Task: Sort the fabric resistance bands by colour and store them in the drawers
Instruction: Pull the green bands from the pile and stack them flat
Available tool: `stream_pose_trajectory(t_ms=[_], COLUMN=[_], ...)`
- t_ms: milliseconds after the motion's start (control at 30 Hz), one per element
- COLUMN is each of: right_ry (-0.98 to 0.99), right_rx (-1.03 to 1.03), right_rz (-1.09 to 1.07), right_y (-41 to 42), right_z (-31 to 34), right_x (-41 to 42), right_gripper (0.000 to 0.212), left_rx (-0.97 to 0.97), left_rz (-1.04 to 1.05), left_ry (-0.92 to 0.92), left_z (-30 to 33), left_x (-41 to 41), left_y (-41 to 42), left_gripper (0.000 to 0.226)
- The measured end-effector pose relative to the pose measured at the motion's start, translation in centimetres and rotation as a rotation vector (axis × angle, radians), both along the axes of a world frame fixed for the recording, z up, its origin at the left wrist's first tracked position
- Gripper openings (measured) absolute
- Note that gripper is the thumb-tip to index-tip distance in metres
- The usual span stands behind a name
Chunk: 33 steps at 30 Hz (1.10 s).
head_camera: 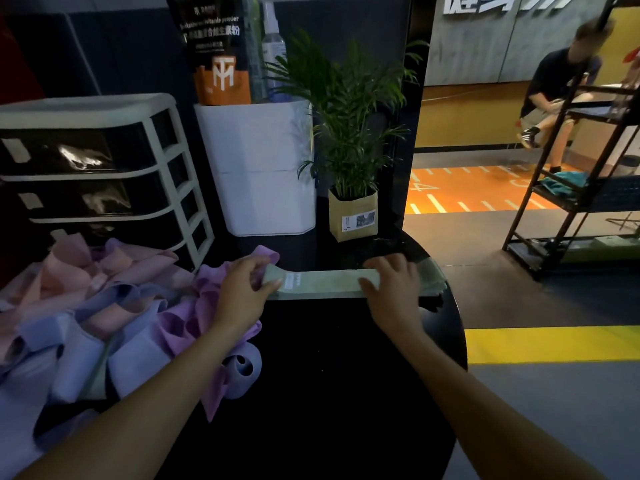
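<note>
The left hand [242, 289] pinches the left end of a green band [325, 284] between thumb and curled fingers; that grip is closed on the fabric. The right hand [393, 289] lies on the band's right end, fingers bent over the far edge and thumb against the near edge. The green band is stretched flat between both hands on the black tabletop [329, 375], near its far edge. Left of the hands lies a loose pile of bands [114, 313] in pink, lilac and purple. Behind the pile stands a drawer unit [104, 174] with dark drawer fronts, all pushed in. Further right stand a white container [263, 168] and a potted plant [351, 133].
</note>
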State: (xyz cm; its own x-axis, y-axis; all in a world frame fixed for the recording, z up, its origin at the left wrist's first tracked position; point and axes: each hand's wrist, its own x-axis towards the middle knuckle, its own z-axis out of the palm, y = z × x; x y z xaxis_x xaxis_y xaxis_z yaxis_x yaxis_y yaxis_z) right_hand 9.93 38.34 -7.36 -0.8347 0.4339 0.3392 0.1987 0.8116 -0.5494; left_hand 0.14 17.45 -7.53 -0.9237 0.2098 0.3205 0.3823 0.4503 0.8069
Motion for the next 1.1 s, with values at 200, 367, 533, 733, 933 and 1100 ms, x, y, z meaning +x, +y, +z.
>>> stream_pose_trajectory(t_ms=[200,367,533,733,933,1100], right_ry=[-0.009,-0.069,-0.059,-0.070,-0.073,-0.127], right_rx=[0.055,0.148,0.195,0.246,0.274,0.262], right_rz=[0.086,0.091,0.096,0.080,0.073,0.087], right_y=[-1.9,-2.2,-2.2,-2.3,-2.6,-2.9], right_z=[-1.6,-1.7,-1.9,-2.1,-1.9,-1.3], right_x=[0.4,0.4,0.3,0.3,0.4,0.4], right_gripper=[0.037,0.036,0.033,0.033,0.029,0.032], left_rx=[0.066,0.109,0.029,-0.094,-0.115,-0.140], left_rz=[-0.093,-0.055,-0.005,0.018,0.005,-0.048], left_ry=[-0.029,-0.058,0.027,0.133,0.146,0.026], left_z=[-1.4,-2.1,-2.3,-2.0,-1.7,-0.1], left_x=[0.6,0.5,0.6,1.0,1.2,0.9], left_y=[-0.6,-0.5,-0.3,0.0,-0.3,-0.4], left_gripper=[0.042,0.040,0.040,0.038,0.036,0.034])
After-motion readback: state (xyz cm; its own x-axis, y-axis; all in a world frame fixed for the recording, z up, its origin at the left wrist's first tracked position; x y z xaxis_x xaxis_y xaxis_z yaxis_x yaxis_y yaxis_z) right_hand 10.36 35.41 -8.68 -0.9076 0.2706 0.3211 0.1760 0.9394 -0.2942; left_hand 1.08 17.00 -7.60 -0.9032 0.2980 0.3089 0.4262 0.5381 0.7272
